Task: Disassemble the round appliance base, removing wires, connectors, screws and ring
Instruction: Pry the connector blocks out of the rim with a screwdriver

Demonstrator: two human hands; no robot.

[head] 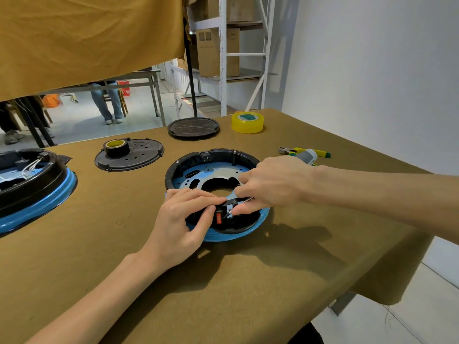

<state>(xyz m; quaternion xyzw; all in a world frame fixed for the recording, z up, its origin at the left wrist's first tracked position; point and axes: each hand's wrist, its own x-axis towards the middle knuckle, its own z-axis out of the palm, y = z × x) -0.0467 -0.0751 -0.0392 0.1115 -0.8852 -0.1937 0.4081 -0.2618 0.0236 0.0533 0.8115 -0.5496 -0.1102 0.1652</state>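
Note:
The round appliance base [198, 167] lies in the middle of the table, a black rim with a blue-filmed metal plate inside and a blue ring around its near side. At its near edge sits a black switch block with a red rocker [219, 217]. My left hand [183, 224] pinches this block from the left. My right hand [270, 184] reaches in from the right and grips a thin metal-tipped tool [231, 212] whose tip touches the switch block. The tool's handle is hidden inside my fingers.
A second base [32, 187] with white wires sits at the left edge. Two black round covers [139, 157] [193, 126] lie behind, one carrying a black tape roll [116, 146]. Yellow tape [247, 122], pliers [305, 151] and a grey tool [308, 156] lie at back right.

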